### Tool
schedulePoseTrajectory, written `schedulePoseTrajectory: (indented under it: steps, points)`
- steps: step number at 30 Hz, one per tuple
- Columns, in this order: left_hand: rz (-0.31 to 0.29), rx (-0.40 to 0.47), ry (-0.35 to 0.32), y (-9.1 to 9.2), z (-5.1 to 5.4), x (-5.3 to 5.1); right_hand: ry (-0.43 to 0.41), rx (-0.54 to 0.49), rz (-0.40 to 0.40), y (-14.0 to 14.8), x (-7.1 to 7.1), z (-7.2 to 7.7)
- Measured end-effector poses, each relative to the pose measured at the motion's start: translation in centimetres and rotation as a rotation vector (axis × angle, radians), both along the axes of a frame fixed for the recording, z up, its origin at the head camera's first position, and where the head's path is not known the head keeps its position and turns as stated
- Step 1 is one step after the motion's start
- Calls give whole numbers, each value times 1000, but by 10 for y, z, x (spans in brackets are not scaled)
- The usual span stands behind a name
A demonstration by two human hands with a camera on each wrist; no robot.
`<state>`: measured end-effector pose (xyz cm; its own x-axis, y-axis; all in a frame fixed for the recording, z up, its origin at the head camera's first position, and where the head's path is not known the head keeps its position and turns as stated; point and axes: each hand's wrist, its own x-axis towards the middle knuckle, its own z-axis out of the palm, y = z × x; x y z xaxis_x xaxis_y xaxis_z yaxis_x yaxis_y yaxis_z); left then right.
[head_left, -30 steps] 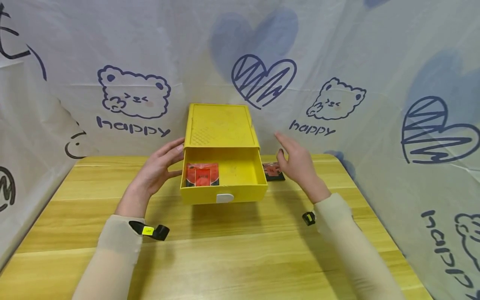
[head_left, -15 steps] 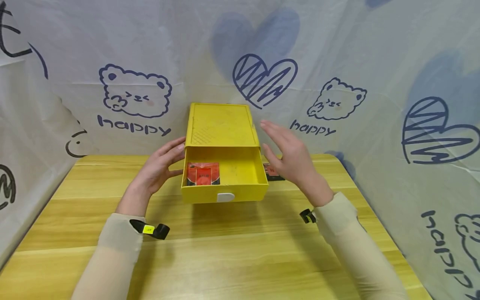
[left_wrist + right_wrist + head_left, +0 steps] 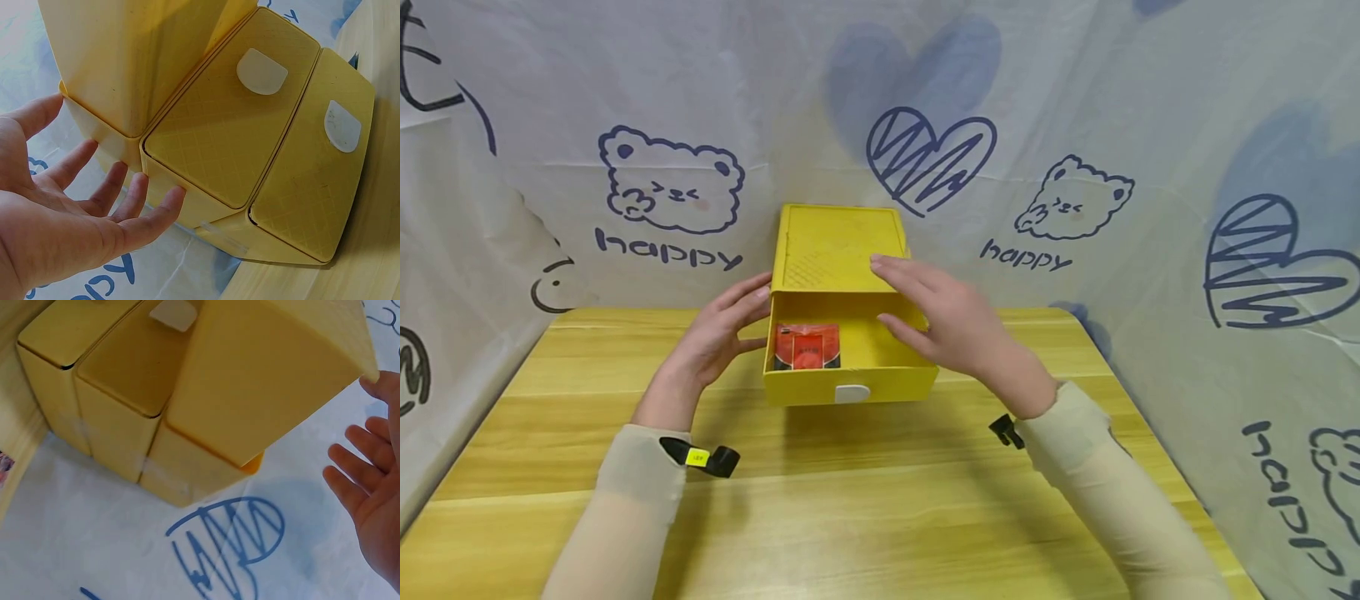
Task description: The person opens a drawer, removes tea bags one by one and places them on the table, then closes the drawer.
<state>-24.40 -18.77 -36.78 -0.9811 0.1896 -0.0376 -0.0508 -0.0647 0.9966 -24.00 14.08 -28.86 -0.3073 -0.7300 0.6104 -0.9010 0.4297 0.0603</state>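
On the yellow box [image 3: 835,237], the top drawer [image 3: 805,389] is out, not pushed home, with a red packet [image 3: 808,347] already inside toward nine o'clock; the lower drawers [image 3: 219,131] are closed. The left hand [image 3: 718,329], relaxed, touches the box's nine-o'clock side; the right hand [image 3: 958,321], empty, unclenched, is at three.

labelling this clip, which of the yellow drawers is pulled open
The top drawer: it juts out with a red packet inside, while the middle drawer and bottom drawer beneath it sit closed.

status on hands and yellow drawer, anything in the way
Left hand touching side of yellow cabinet. Right hand holding nothing. Top drawer pulled out, red packet inside. Right hand partly covers drawer in head view, no other obstruction seen.
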Motion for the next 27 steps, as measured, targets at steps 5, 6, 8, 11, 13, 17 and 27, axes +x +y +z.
schedulePoseTrajectory:
  steps: [5,6,8,11,13,17,27]
  points:
    - [2,-2,2,0,0,0,-100,150,20,-10,6,9]
    - [0,-4,3,0,0,0,-129,186,18,-12,7,11]
    - [4,-4,1,-1,0,0,-187,258,7,-16,8,15]
    - [6,-8,-3,-1,0,0,-264,354,-23,-23,8,18]
    - [8,-6,-6,-1,0,0,-297,408,-38,-28,7,20]
    - [6,-6,-4,-1,0,0,-333,494,-53,-37,2,20]
    - [1,2,-4,-1,0,-1,-380,623,-15,-61,-8,17]
